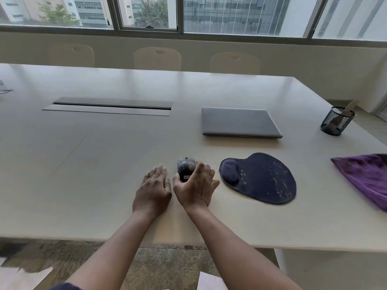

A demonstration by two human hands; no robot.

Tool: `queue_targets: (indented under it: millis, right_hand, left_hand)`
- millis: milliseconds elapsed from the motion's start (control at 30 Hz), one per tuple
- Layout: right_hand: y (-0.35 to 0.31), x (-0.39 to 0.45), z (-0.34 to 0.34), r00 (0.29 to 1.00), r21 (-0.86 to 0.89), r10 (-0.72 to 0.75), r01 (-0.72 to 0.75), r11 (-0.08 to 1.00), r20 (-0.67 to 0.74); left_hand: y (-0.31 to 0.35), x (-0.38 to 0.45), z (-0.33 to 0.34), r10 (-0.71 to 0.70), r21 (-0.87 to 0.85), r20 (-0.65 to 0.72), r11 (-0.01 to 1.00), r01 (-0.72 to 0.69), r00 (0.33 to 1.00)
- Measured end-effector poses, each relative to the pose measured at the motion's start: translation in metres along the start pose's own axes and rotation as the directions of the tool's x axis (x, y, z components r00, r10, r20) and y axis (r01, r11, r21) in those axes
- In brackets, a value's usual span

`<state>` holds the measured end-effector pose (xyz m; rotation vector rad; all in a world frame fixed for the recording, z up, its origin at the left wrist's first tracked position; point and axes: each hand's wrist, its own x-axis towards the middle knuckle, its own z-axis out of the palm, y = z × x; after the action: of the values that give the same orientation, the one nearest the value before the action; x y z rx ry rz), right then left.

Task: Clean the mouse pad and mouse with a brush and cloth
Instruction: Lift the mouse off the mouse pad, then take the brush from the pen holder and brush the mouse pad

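The right hand (195, 186) curled round the dark mouse (186, 168), thumb at its near left edge and fingers over its right side, and the mouse sat on the pale tabletop (104, 164) just left of the mouse pad (259, 177). The left hand (154, 187) lay beside it with fingers straight and close together, palm down, holding nothing (whether it pressed the surface or only hovered could not be told). The mouse pad, dark blue with a raised wrist rest at its left end, was speckled with pale crumbs across its right half. A purple cloth (365, 176) lay crumpled to the right of the pad, apart from it. Farther back sat a closed grey laptop (238, 121), and at the far right a black mesh cup (336, 121) held a pale wooden handle (348, 108), likely the brush.
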<state>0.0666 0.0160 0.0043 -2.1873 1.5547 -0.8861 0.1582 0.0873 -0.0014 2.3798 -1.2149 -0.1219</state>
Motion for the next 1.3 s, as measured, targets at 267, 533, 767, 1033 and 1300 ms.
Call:
queue_targets:
  millis: [267,533,767,1033,1300]
  right_hand:
    - [-0.001,0.001,-0.001,0.997,-0.016,0.06,-0.059,0.998,0.048]
    - [0.001,0.004,-0.005,0.989,-0.066,0.067,-0.059,0.996,0.135]
    - [-0.005,0.023,-0.025,0.996,-0.002,0.055,-0.055,0.999,0.075]
    - [0.01,0.078,-0.077,0.997,0.118,-0.008,0.017,0.993,-0.076]
    - [0.068,0.14,-0.137,0.976,0.116,0.046,-0.021,0.993,-0.213]
  left_hand:
    - [-0.001,0.0,0.001,0.006,0.016,-0.002,1.0,-0.005,1.0]
    - [-0.001,0.002,0.002,0.003,0.021,0.004,1.0,-0.003,1.0]
    - [0.001,0.008,-0.01,-0.066,-0.148,0.013,0.987,0.067,0.998]
    - [0.047,0.046,-0.045,-0.045,-0.252,-0.107,0.968,0.017,0.993]
    - [0.134,0.088,-0.029,0.145,-0.25,-0.099,0.954,-0.166,0.984]
